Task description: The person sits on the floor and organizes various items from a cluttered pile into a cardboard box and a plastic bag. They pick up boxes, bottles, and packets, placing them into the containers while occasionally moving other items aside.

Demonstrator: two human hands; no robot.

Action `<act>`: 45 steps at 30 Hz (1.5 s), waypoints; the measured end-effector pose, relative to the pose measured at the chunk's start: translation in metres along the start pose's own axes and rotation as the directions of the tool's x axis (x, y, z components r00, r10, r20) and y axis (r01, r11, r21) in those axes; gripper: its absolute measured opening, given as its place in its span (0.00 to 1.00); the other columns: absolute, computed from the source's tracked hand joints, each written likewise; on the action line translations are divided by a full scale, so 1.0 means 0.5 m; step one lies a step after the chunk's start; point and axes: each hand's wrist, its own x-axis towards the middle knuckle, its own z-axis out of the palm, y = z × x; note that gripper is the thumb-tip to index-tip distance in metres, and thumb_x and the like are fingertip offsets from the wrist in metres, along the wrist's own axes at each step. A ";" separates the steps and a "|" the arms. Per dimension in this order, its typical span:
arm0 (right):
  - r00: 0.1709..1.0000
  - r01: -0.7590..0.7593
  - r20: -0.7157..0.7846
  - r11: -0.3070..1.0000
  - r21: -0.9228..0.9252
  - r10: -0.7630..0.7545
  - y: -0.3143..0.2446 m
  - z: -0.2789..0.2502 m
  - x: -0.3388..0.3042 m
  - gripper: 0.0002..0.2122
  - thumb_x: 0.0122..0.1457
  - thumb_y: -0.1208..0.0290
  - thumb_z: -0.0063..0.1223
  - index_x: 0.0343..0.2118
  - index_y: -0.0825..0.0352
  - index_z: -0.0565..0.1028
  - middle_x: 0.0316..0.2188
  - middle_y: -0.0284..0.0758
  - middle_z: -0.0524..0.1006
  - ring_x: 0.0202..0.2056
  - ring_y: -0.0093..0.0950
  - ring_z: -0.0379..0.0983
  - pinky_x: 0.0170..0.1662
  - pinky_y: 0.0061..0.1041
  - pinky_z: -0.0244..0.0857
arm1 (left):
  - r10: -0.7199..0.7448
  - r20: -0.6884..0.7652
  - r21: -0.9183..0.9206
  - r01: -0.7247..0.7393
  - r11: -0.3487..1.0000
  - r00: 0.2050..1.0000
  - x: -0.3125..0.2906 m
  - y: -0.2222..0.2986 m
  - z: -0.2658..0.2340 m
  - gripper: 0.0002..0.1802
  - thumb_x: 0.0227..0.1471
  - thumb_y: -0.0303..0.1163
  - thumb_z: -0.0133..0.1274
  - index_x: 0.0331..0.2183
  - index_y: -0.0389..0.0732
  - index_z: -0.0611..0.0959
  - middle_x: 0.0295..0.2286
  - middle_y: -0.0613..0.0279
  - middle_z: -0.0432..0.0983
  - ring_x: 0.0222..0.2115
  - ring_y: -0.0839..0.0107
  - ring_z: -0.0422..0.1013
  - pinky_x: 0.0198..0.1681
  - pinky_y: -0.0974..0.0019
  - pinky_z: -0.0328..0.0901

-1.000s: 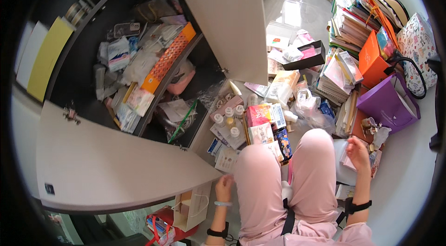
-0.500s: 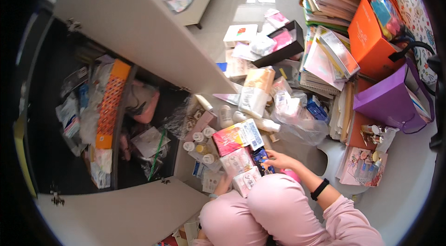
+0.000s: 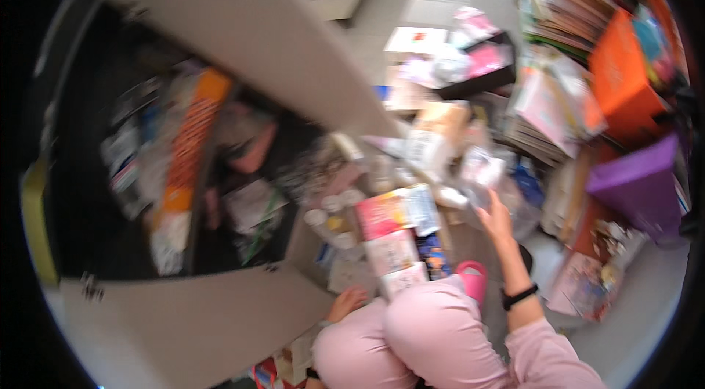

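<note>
My right hand (image 3: 496, 221) is stretched forward, blurred, its fingers apart and nothing in them. It is nearest to a clear plastic bag (image 3: 482, 168) of small things. Low beside my knees, my left hand (image 3: 346, 304) holds nothing that I can see, its fingers loosely out. Between the hands and in front of my knees lie a red and yellow pack (image 3: 380, 214), a white and pink pack (image 3: 391, 251), a similar pack (image 3: 404, 277) and a dark blue box (image 3: 433, 255). Several white-capped bottles (image 3: 333, 204) stand left of the packs.
On the left an open cabinet (image 3: 147, 352) holds bags and a long orange patterned box (image 3: 192, 143). Ahead are a black box (image 3: 481, 84) and a wrapped pack (image 3: 433, 135). Paper stacks (image 3: 562, 14), an orange bag (image 3: 624, 80) and a purple bag (image 3: 639, 168) stand right. A pink slipper (image 3: 474, 282) shows beside my knee.
My right hand has left the dark blue box and moved forward and right toward the plastic bag. My left hand has drawn back from the packs. The view has shifted, so things appear farther right.
</note>
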 end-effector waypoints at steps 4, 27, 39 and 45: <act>0.978 0.157 0.136 0.987 0.032 -0.159 -0.021 0.037 -0.065 0.18 0.54 0.80 0.48 0.50 0.64 0.73 0.34 0.52 0.77 0.38 0.49 0.74 0.41 0.42 0.66 | 0.082 -0.007 -0.039 -0.083 0.996 0.997 -0.062 0.008 0.001 0.25 0.63 0.43 0.45 0.57 0.40 0.68 0.51 0.58 0.70 0.50 0.68 0.68 0.54 0.64 0.62; 0.901 0.282 0.284 0.941 0.190 -0.327 -0.084 -0.081 -0.165 0.16 0.55 0.73 0.48 0.48 0.65 0.73 0.32 0.49 0.76 0.35 0.45 0.75 0.40 0.38 0.67 | 0.485 0.015 0.346 -0.459 0.818 0.875 -0.063 0.523 0.029 0.24 0.59 0.40 0.51 0.53 0.40 0.71 0.43 0.58 0.76 0.42 0.71 0.73 0.45 0.69 0.67; 0.814 -0.152 0.577 0.936 0.318 -0.063 0.028 0.099 -0.147 0.18 0.63 0.70 0.44 0.55 0.67 0.67 0.40 0.41 0.76 0.39 0.24 0.73 0.43 0.24 0.66 | 0.018 0.026 0.298 -0.025 0.954 1.000 0.144 0.073 0.089 0.32 0.60 0.51 0.42 0.58 0.40 0.64 0.53 0.52 0.66 0.54 0.60 0.63 0.54 0.55 0.59; 0.591 -0.550 0.807 0.735 0.395 0.009 0.086 0.211 -0.108 0.28 0.65 0.49 0.40 0.65 0.55 0.55 0.49 0.32 0.72 0.46 0.27 0.69 0.47 0.34 0.64 | 0.165 0.004 0.101 -0.165 0.981 0.986 0.160 0.070 0.121 0.33 0.58 0.49 0.45 0.59 0.40 0.62 0.54 0.53 0.64 0.55 0.61 0.61 0.55 0.56 0.58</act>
